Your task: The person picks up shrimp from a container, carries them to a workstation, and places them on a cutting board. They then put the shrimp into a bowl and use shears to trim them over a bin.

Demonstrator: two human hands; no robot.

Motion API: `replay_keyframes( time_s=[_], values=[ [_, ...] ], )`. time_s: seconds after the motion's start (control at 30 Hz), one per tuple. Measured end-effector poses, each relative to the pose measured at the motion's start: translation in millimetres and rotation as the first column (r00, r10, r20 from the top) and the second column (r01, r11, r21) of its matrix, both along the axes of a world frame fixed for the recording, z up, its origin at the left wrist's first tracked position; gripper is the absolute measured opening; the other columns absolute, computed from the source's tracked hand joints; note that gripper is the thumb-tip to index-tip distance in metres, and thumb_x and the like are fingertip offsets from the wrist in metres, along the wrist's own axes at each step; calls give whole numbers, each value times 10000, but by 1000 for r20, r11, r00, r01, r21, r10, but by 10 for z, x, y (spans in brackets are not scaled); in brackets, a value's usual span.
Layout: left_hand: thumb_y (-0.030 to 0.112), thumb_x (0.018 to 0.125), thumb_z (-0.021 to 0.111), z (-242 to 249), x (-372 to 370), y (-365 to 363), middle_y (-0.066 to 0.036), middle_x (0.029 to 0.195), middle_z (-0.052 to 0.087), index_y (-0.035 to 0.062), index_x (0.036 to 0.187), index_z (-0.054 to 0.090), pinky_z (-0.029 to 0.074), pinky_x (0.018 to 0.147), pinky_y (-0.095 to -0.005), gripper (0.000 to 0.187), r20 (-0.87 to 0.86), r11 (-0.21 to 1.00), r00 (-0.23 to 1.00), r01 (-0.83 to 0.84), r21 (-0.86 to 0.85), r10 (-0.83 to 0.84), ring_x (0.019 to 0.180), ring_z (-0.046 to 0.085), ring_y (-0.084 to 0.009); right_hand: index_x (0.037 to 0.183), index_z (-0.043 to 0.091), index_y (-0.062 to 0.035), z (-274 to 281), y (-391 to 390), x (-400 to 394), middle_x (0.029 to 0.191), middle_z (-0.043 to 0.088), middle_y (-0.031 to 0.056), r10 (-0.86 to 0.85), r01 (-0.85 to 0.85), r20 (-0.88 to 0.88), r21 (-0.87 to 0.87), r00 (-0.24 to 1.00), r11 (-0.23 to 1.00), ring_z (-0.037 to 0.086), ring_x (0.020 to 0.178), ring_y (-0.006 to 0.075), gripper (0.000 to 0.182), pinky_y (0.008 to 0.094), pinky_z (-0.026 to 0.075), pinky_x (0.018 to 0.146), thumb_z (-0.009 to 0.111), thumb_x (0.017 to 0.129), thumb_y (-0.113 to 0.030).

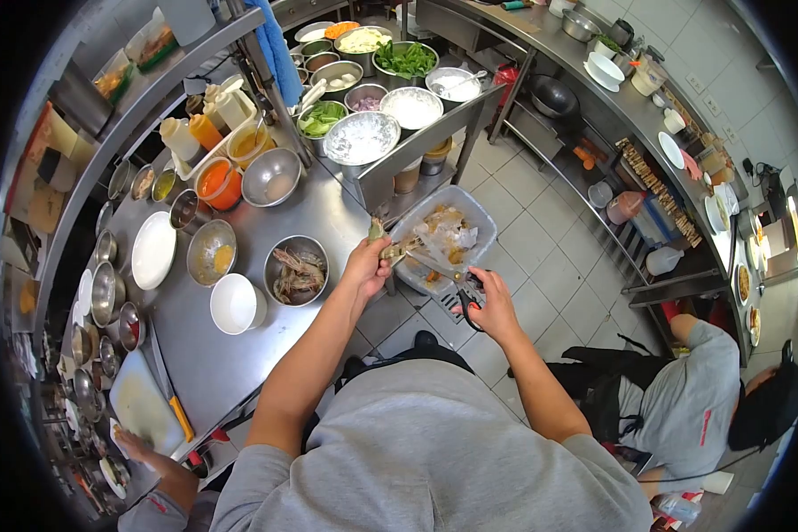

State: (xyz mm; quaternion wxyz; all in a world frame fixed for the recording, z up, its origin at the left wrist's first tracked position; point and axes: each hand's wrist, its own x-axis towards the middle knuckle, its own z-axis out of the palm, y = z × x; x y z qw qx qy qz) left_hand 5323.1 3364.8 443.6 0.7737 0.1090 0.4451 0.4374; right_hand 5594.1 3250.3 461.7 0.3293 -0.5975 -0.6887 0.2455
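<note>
My left hand [365,267] is closed around a raw prawn [387,251], held just off the steel table's corner at the near side of a waste bin. In my right hand [494,308] is a pair of black-handled scissors [460,282], fingers through the loops and blades toward the prawn. Beneath both hands stands the translucent plastic bin [486,222], holding scraps and a crumpled plastic bag [443,232]. More whole prawns [298,277] lie in a steel bowl [269,258] on the table to the left of my left hand.
A white bowl [238,304], a white oval plate [153,250] and sauce containers crowd the steel table [266,346]. A yellow-handled knife [180,415] lies beside a cutting board [142,399], where another person's hand [133,444] rests. A co-worker [696,399] is at right. Ingredient bowls stand ahead.
</note>
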Motion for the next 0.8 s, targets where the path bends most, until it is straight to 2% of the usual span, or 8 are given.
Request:
replay_keyframes(
  time_s=[0.13, 0.37, 0.43, 0.57, 0.67, 0.73, 0.77, 0.8],
  values=[
    [107, 911, 659, 121, -5, -31, -6, 828, 515, 129, 1055, 462, 287, 389, -191, 245, 45, 996, 995, 90, 6, -90, 525, 393, -59, 1320, 537, -124, 38, 40, 8, 1058, 594, 112, 65, -63, 44, -56, 997, 996, 570, 1013, 315, 844, 432, 434, 928, 906, 606, -382],
    [103, 912, 653, 48, -15, -41, 0, 827, 508, 133, 1048, 461, 276, 395, -187, 237, 70, 991, 989, 126, 41, -129, 525, 385, -54, 1332, 530, -126, 61, 34, -8, 1072, 602, 115, 127, -122, 27, -140, 992, 983, 584, 1016, 313, 835, 426, 442, 935, 898, 631, -390],
    [104, 922, 639, 24, 52, -73, 0, 777, 503, 125, 1006, 470, 285, 392, -192, 190, 26, 998, 997, 70, -1, -70, 525, 402, -56, 1333, 517, -97, 40, 17, -71, 1111, 598, 129, 105, -103, 8, -133, 994, 986, 608, 984, 304, 868, 383, 522, 825, 918, 617, -382],
    [88, 916, 632, -7, 200, -138, -19, 841, 523, 117, 1112, 464, 286, 397, -202, 260, 7, 1000, 1000, 26, -3, -26, 521, 386, -70, 1330, 520, -93, 91, -66, -155, 1121, 617, 162, 30, -48, -68, -284, 997, 958, 627, 922, 312, 813, 383, 512, 809, 893, 658, -360],
    [96, 924, 631, -23, 260, -157, -8, 805, 509, 116, 1076, 465, 292, 396, -194, 226, -58, 999, 998, 40, 7, -40, 532, 413, -61, 1313, 522, -79, -35, -151, -132, 1069, 644, 182, 63, -73, -45, -294, 997, 953, 651, 844, 291, 751, 365, 518, 758, 877, 698, -322],
    [93, 926, 624, -73, 279, -156, -12, 828, 512, 111, 1106, 454, 297, 394, -200, 248, -102, 995, 990, 95, -9, -95, 536, 419, -65, 1283, 531, -66, -129, -204, -101, 899, 671, 156, -28, -17, -107, -394, 994, 919, 639, 745, 274, 659, 356, 507, 715, 852, 746, -274],
    [93, 926, 624, -115, 287, -154, -12, 828, 512, 111, 1106, 454, 297, 394, -200, 248, -102, 995, 990, 99, -9, -99, 536, 419, -65, 1283, 531, -66, -147, -232, -88, 899, 671, 156, -32, -13, -107, -395, 994, 919, 639, 745, 274, 659, 356, 507, 715, 852, 746, -274],
    [98, 926, 625, -155, 291, -149, -24, 841, 529, 96, 1175, 453, 303, 396, -205, 302, -131, 992, 983, 125, -20, -127, 530, 412, -71, 1270, 537, -64, -164, -255, -74, 823, 662, 132, -52, 10, -82, -443, 995, 897, 625, 696, 256, 616, 349, 498, 686, 838, 764, -246]
  ],
)
